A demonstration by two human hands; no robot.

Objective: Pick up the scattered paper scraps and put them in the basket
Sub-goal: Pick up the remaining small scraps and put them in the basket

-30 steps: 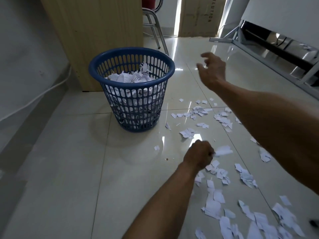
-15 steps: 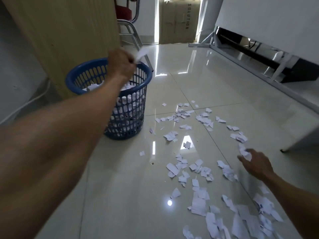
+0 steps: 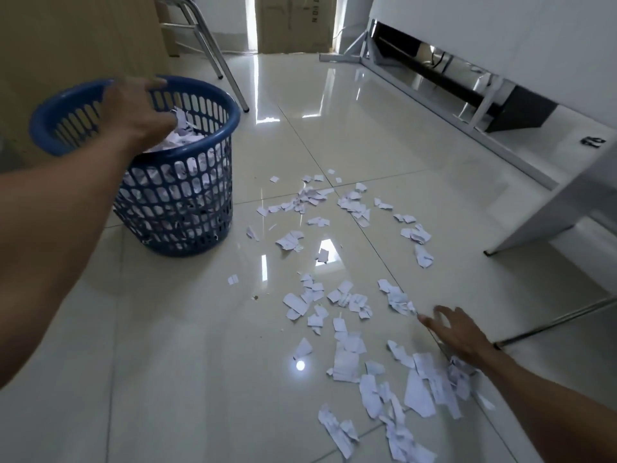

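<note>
Over the mouth of the basket, my left hand [image 3: 137, 108] hangs with its fingers spread and loose, and I see nothing pinched in it. The fingers reach toward the far rim and the thumb points down at the heap inside. The basket [image 3: 187, 208] is blue plastic with slotted walls, and it stands upright on the floor [image 3: 167, 362]. It is filled most of the way with torn white paper [image 3: 182, 137], which rises in a mound near the rim and shows through the slots all down the side.

Low to my right, my right hand [image 3: 457, 332] is flat and wide, palm down, with the fingers straight and apart. It is just beside a clump of the paper scraps [image 3: 347, 305], and I cannot tell whether it touches the tile. The scraps lie well apart from the basket, strewn in a long loose band from the tiles beside it down to my right forearm. They are thickest near my right wrist and thin out to single bits nearer the basket.

Behind the basket stands a wooden cabinet [image 3: 83, 35], with a metal chair leg [image 3: 213, 48] slanting down beside it. A cardboard box [image 3: 293, 21] stands at the far end of the room. A white table leg [image 3: 551, 212] rests on the floor at the right.
</note>
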